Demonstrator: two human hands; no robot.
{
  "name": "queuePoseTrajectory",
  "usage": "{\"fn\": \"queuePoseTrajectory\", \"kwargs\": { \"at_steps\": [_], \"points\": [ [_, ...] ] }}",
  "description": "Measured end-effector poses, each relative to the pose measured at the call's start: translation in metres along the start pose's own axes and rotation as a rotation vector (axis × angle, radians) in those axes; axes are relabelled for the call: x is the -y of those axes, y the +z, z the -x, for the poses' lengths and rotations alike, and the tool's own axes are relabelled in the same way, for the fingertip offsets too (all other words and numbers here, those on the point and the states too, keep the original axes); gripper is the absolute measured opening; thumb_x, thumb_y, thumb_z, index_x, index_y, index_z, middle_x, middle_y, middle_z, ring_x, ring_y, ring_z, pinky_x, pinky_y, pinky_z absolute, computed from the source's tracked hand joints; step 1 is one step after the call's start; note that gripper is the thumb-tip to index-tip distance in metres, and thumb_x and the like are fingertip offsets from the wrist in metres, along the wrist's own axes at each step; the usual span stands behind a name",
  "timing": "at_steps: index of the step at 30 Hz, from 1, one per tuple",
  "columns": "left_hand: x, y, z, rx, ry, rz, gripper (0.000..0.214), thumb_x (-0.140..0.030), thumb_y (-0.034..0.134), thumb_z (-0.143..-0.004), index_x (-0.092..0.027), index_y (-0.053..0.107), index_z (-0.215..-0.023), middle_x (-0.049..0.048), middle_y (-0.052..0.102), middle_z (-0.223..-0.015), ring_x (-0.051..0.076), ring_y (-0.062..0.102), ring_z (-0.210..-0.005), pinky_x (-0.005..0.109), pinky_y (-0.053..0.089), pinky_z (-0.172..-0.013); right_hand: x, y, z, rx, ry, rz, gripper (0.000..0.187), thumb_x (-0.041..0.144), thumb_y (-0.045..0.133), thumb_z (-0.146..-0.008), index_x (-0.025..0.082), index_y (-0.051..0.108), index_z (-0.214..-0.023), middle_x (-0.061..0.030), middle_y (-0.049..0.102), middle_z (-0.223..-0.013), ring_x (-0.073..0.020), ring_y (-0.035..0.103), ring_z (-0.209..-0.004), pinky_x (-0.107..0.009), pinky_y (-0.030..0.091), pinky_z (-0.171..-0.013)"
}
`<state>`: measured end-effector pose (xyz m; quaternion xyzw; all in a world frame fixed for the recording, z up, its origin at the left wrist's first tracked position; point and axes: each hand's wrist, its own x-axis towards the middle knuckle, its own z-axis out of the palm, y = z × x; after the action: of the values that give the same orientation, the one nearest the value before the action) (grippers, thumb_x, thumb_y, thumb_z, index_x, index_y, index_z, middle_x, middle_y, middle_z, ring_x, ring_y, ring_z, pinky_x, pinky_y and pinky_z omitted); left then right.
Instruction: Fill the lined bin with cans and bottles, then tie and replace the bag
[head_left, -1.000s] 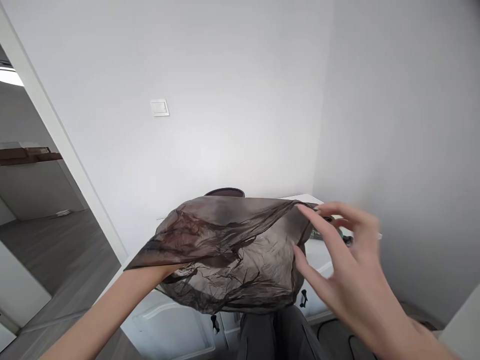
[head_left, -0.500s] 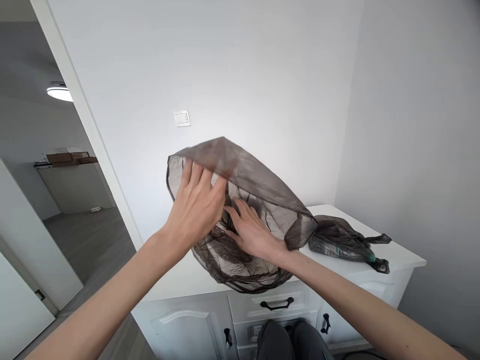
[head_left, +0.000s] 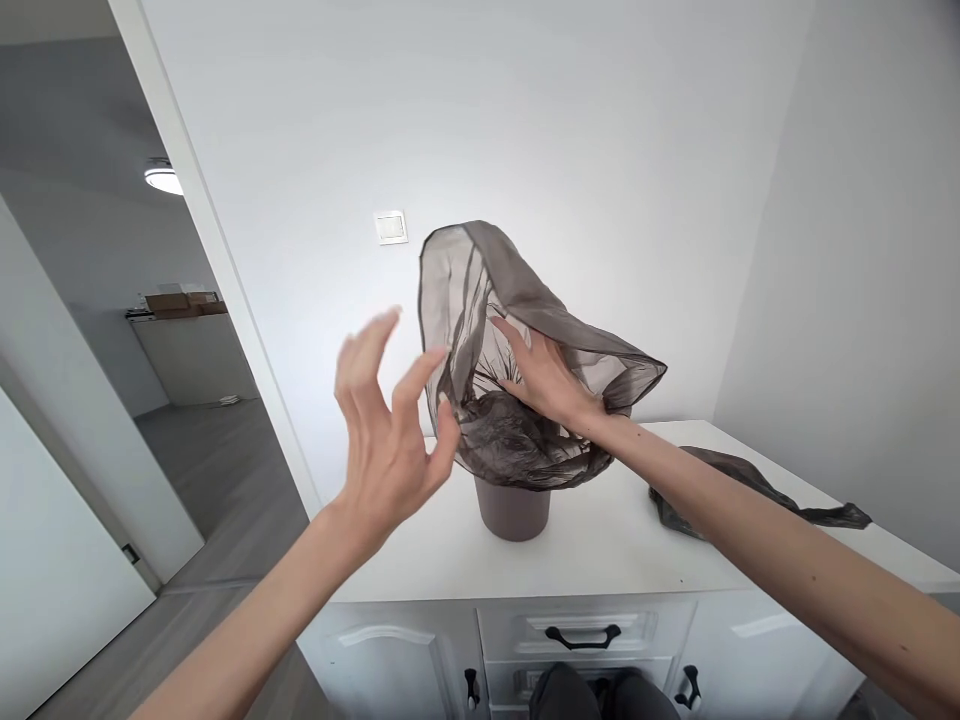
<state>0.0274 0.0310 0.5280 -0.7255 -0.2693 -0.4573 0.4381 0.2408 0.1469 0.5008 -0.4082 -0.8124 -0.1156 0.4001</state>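
Note:
A thin, see-through dark grey trash bag [head_left: 517,440] billows over a brown trash can [head_left: 514,512] that stands on the white cabinet top. The bag's mouth gapes toward me, and its upper edge rises against the wall. My right hand [head_left: 551,378] reaches inside the bag with thumb and fingers apart; some fingertips lie behind the film. To the left of the bag, my left hand [head_left: 390,420] is raised with curved, spread fingers. Its thumb and index tip come close to the bag's left edge; whether they touch it I cannot tell.
A knotted dark plastic bag [head_left: 750,480] lies on the cabinet top [head_left: 600,560] at the right, partly behind my forearm. Black handles [head_left: 583,637] stick out from the cabinet front. A light switch [head_left: 391,227] is on the wall. At the left is an open doorway.
My left hand has come out from under the bag's upper edge and moved lower left. My right hand has risen inside the bag. The can below now shows, and the view has shifted.

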Motion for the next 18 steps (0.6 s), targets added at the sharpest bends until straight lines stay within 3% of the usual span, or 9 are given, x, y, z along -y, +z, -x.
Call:
{"fn": "queuePoseTrajectory", "kwargs": {
  "at_steps": [3,6,8,14,18],
  "points": [
    [-0.012,0.012,0.026,0.085,-0.026,0.085,0.058,-0.009,0.06,-0.09,-0.024,0.042,-0.144,0.0184,0.037,-0.157,0.032,0.03,-0.154,0.057,0.036,-0.123,-0.003,0.008,0.016,0.085,0.039,-0.055,0.075,0.008,0.055,-0.09,0.019,0.032,-0.16,-0.0186,0.032,-0.167,-0.0341,0.027,-0.157,-0.054,0.032,-0.124],
    [-0.022,0.028,0.056,0.288,-0.037,0.172,0.045,-0.013,0.057,-0.095,-0.022,0.047,-0.138,0.0179,0.049,-0.148,0.032,0.041,-0.146,0.055,0.042,-0.117,-0.007,0.018,0.035,0.351,0.035,-0.119,0.063,0.001,0.052,-0.085,0.018,0.055,-0.145,-0.0155,0.057,-0.149,-0.0287,0.052,-0.141,-0.042,0.044,-0.114],
    [-0.025,0.04,0.073,0.399,-0.056,0.227,0.04,-0.016,0.054,-0.097,-0.021,0.048,-0.136,0.0164,0.054,-0.146,0.031,0.046,-0.142,0.054,0.045,-0.116,-0.014,0.025,0.04,0.492,0.052,-0.138,0.054,0.005,0.056,-0.085,0.021,0.064,-0.136,-0.0126,0.067,-0.139,-0.0279,0.062,-0.131,-0.038,0.047,-0.108],
    [-0.028,0.064,0.096,0.545,-0.128,0.321,0.037,-0.025,0.05,-0.102,-0.022,0.048,-0.139,0.0139,0.058,-0.146,0.031,0.049,-0.141,0.056,0.044,-0.117,-0.046,0.055,0.007,0.801,0.181,-0.248,0.036,0.029,0.067,-0.087,0.025,0.076,-0.121,-0.0067,0.077,-0.122,-0.0291,0.069,-0.119,-0.037,0.052,-0.103],
    [-0.03,0.067,0.1,0.568,-0.18,0.344,0.036,-0.029,0.049,-0.104,-0.02,0.049,-0.138,0.0154,0.057,-0.148,0.031,0.048,-0.143,0.055,0.044,-0.118,-0.057,0.084,-0.016,0.893,0.214,-0.277,0.029,0.031,0.076,-0.082,0.022,0.08,-0.108,-0.0062,0.08,-0.102,-0.0267,0.075,-0.096,-0.035,0.058,-0.091]
  ]
}}
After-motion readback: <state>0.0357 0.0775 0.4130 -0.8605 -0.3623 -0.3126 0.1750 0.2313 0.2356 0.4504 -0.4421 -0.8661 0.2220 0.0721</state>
